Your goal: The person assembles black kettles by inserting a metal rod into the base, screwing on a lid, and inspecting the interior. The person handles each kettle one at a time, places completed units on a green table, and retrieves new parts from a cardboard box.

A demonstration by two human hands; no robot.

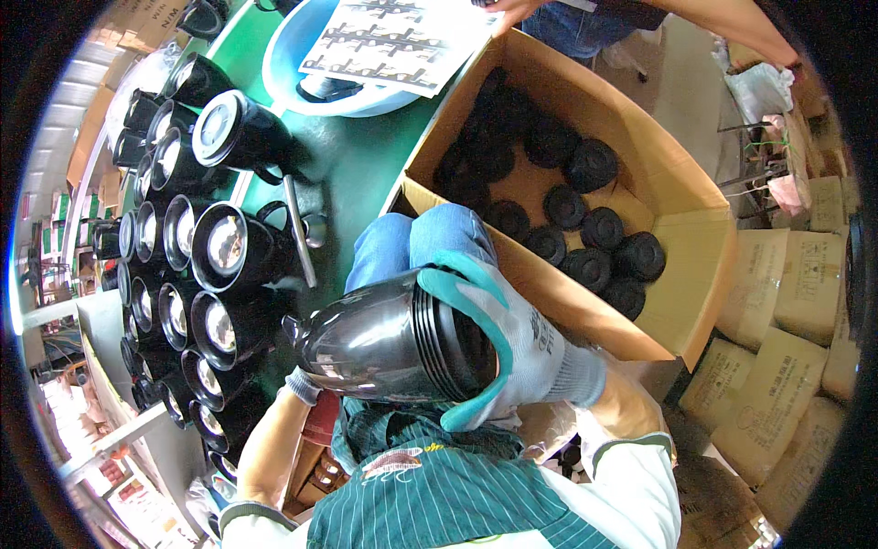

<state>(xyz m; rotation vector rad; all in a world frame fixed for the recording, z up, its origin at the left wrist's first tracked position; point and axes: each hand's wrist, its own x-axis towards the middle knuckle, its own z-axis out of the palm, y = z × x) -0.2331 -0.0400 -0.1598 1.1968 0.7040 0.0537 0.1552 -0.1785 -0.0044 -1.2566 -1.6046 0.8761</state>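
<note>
A glossy black thermos jug [366,343] lies on its side above my lap, its ridged, threaded end turned to the right. My right hand [526,352], in a grey glove with teal fingers, clasps that threaded end with the thumb and fingers spread round it. On the jug's other side is my left hand [304,384], where only the glove's cuff shows; the jug's body hides its fingers. To my left, several black jugs [224,247] lie in stacked rows with their silvery insides facing me. One more jug [238,133] shows a pale, round end.
An open cardboard box [695,247] at my right holds several black round screw caps [590,165]. On the green table [343,169] are a light blue basin [283,64] and a metal rod [299,233]. Another person's hand [517,11] touches a printed sheet [393,46]. Cartons [768,403] are stacked far right.
</note>
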